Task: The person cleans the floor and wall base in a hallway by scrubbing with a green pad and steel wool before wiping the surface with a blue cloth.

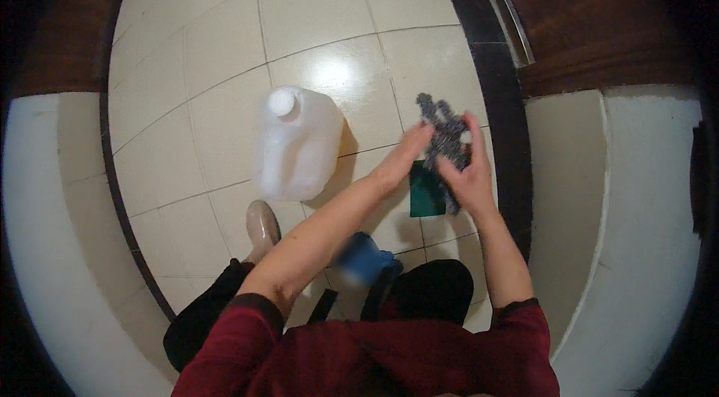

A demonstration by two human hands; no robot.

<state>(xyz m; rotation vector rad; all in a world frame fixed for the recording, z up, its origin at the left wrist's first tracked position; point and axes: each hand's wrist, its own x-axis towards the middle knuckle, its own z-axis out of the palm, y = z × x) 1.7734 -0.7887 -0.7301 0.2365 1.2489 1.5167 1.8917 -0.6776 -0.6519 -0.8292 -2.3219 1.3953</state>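
Note:
Between my hands is a crumpled grey fuzzy cloth (446, 136), with finger-like lobes at its far end; it may be a knitted glove. My right hand (471, 175) curls around its near right side, thumb across the front. From the left, my left hand (405, 151) has its fingers against the cloth's edge; its fingertips are partly hidden and blurred. A flat green scouring pad (426, 195) lies just below, on the floor tiles, partly covered by the cloth and its hanging end. To the left of my hands stands a translucent white plastic jug (303, 144) with its white screw cap (283, 102) on.
Beige floor tiles (314, 15) run between dark borders and pale walls. Brown wooden panels (595, 15) flank both sides at the far end. A blurred blue object (360, 259) sits near my knees. My beige shoe (262, 228) is beside the jug's base.

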